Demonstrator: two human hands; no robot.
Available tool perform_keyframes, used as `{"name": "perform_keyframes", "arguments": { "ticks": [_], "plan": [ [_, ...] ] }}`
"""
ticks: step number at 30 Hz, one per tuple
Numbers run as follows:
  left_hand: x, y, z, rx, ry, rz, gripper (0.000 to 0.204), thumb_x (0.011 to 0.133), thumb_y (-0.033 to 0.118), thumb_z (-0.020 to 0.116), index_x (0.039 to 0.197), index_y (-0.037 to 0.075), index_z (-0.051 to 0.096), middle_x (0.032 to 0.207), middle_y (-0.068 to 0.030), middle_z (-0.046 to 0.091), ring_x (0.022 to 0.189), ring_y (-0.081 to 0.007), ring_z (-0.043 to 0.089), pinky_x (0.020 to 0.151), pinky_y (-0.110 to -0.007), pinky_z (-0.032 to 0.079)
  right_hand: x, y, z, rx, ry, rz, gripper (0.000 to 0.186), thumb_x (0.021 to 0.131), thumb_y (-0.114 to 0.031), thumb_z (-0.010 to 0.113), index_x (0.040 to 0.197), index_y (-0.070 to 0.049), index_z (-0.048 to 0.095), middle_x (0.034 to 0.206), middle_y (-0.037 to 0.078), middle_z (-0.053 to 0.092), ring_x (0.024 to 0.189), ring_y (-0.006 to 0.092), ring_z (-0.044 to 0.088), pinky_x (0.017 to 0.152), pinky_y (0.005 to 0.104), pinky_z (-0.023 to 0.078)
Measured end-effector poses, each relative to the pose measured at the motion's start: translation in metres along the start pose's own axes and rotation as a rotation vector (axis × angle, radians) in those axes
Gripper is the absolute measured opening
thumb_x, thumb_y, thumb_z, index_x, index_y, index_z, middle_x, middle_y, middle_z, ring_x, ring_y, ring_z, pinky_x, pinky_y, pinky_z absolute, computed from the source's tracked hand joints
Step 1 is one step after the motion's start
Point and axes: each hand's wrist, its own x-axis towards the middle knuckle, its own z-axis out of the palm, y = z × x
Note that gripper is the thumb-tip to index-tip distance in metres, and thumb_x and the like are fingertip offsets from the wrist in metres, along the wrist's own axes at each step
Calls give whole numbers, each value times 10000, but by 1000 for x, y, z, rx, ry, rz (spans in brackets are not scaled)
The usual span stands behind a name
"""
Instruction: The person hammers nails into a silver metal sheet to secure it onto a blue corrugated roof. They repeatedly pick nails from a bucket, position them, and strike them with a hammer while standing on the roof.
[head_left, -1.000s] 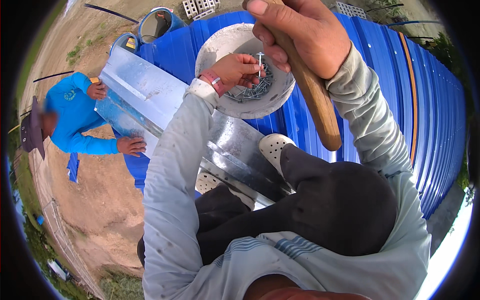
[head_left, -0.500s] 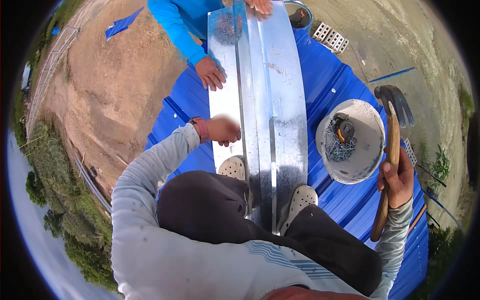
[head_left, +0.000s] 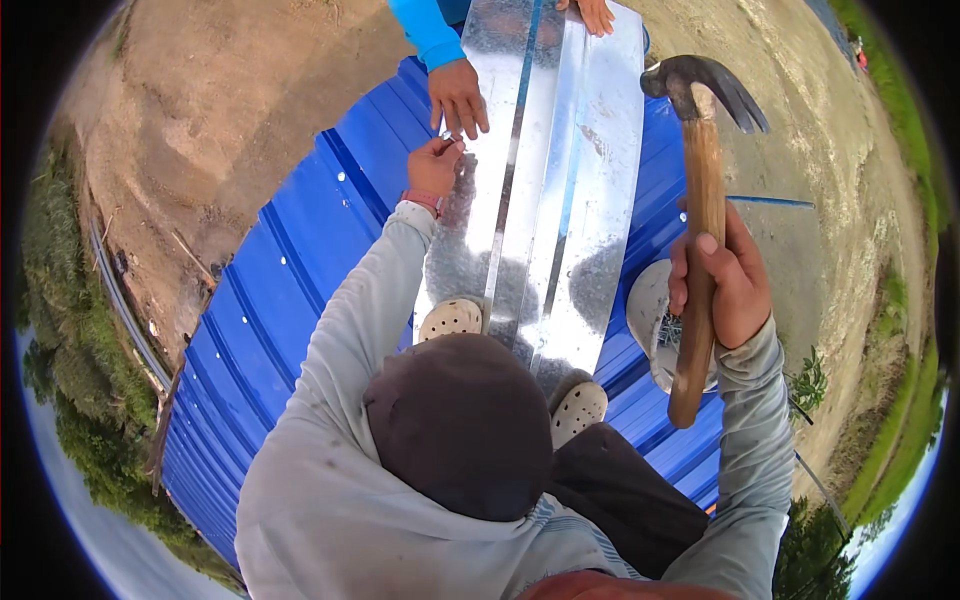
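Observation:
My right hand point(head_left: 738, 285) grips the wooden handle of a claw hammer point(head_left: 705, 180), held upright with its dark head at the top. My left hand point(head_left: 433, 167) is closed in a pinch at the left edge of a long silver sheet-metal ridge cap point(head_left: 610, 150). A small shiny bit shows at its fingertips and looks like a nail; most of it is hidden. Just beyond, a co-worker's hand point(head_left: 459, 98) in a blue sleeve rests at the same edge. The co-worker's other hand point(head_left: 590, 14) lies on the cap's far end.
Blue ribbed roofing sheets point(head_left: 270, 300) lie under the cap on both sides. A whitish bucket point(head_left: 650, 300) holding nails stands at the right, partly behind the hammer. My shoes point(head_left: 452, 318) are on the cap's near part. Bare ground point(head_left: 240, 100) lies below the roof's edge.
My left hand has moved farther away along the cap's left edge, close to the co-worker's hand. The hammer and my right hand have come up and inward, now in front of the bucket. The view has shifted.

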Motion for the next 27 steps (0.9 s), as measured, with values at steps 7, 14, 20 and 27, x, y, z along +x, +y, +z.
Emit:
{"name": "perform_keyframes", "arguments": {
  "ticks": [7, 14, 20, 27],
  "plan": [
    [4, -10, 44, 37, 168, 261, 172, 808, 122, 656, 934, 9, 683, 775, -39, 671, 687, -62, 569, 618, -217, 452, 45, 66, 34, 167, 197, -49, 289, 875, -153, 555, 1092, 2, 443, 627, 40, 470, 452, 108, 464, 378, 261, 383],
    [14, -21, 38, 34, 134, 261, 159, 811, 80, 638, 940, -4, 677, 810, -58, 680, 736, -79, 601, 683, -219, 475, 47, 111, 39, 328, 222, 125, 294, 846, -91, 546, 1097, 2, 425, 639, 49, 464, 445, 122, 458, 379, 276, 385],
    [9, -14, 40, 56, 99, 252, 153, 817, 80, 628, 932, -7, 676, 828, -64, 684, 753, -93, 616, 696, -219, 480, 48, 123, 32, 351, 231, 130, 286, 841, -79, 544, 1091, -1, 427, 642, 50, 461, 446, 125, 461, 376, 280, 383],
    [11, -14, 38, 93, 84, 268, 148, 810, 89, 639, 926, 8, 683, 814, -81, 686, 727, -99, 618, 675, -228, 486, 48, 129, 29, 267, 207, 130, 282, 838, -68, 533, 1086, 14, 427, 659, 51, 475, 447, 118, 466, 376, 273, 393]
  ]
}}
